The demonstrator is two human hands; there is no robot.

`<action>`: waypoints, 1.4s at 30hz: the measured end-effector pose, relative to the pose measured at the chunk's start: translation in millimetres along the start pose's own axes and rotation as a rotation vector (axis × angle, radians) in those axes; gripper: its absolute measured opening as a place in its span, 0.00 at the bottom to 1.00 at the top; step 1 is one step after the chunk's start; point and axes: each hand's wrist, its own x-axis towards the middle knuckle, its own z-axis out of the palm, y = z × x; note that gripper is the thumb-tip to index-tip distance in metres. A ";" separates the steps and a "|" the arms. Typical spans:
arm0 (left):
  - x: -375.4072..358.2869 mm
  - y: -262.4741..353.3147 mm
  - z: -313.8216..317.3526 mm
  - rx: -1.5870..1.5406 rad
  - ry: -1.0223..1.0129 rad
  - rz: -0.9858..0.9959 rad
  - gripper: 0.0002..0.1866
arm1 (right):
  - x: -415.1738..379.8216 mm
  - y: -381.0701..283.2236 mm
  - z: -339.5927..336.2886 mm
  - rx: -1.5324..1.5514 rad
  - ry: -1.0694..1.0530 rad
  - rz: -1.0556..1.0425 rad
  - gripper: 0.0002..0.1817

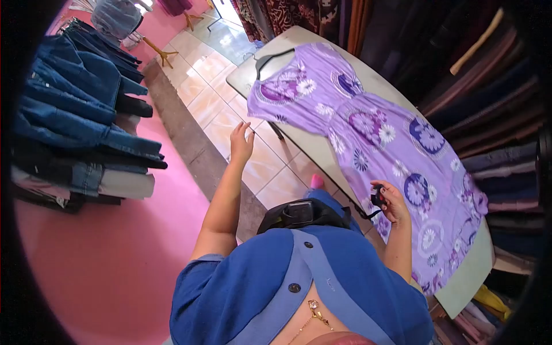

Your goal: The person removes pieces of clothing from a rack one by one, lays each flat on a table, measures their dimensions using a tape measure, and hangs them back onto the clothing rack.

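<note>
A lilac dress [374, 123] with purple and white flowers lies spread out on a pale table [460, 299]. Its neckline is on a black hanger [265, 66] at the table's far end. My right hand [394, 204] is closed around a small black object with a reddish mark and what looks like a dark strap; its kind I cannot make out. That hand is over the dress's skirt, near the table's left edge. My left hand [241, 144] is raised over the tiled floor, fingers apart and holding nothing, close to the dress's sleeve but apart from it.
Denim garments [75, 109] hang at the left by a pink wall [115, 247]. Dark folded or hanging clothes [506, 126] line the right side. A black waist bag [299, 214] sits at my front. Tiled floor [215, 98] runs left of the table.
</note>
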 end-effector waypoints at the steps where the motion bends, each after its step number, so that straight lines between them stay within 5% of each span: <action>1: 9.9 -3.7 1.6 0.056 -0.029 0.025 0.19 | 20.0 -6.7 3.5 0.018 -0.006 0.004 0.17; 7: 75.0 -9.4 2.7 0.221 -0.198 0.101 0.22 | 103.0 -35.1 50.7 0.104 -0.049 0.050 0.15; 15: 147.0 -29.3 42.3 0.309 -0.118 0.120 0.25 | 135.6 -38.9 77.2 0.056 -0.041 0.153 0.13; 17: 169.6 -17.6 42.7 0.259 -0.143 -0.172 0.23 | 132.8 -39.9 83.0 0.065 0.030 0.131 0.13; 21: 218.6 -24.7 64.0 0.204 -0.188 -0.266 0.23 | 122.0 -33.7 100.7 0.121 0.193 0.041 0.13; 28: 264.2 -27.7 88.7 0.176 -0.310 -0.166 0.25 | 124.0 -17.8 123.0 0.151 0.388 0.027 0.13; 30: 267.8 -29.7 94.7 0.137 -0.151 0.027 0.25 | 128.0 -14.9 128.2 0.163 0.409 0.028 0.14; 37: 269.7 -33.2 102.4 0.094 -0.204 -0.026 0.23 | 145.0 -12.6 148.9 0.211 0.433 -0.014 0.16; 40: 264.3 -16.8 93.9 0.152 0.052 0.252 0.20 | 161.8 -16.1 158.4 0.007 0.536 -0.084 0.20; 41: 260.4 -6.6 91.0 0.144 0.043 0.259 0.20 | 168.8 -17.5 159.3 0.011 0.548 -0.086 0.20; 42: 252.3 6.7 89.1 -0.173 -0.285 0.189 0.17 | 176.8 -18.3 159.7 -0.065 0.561 -0.101 0.20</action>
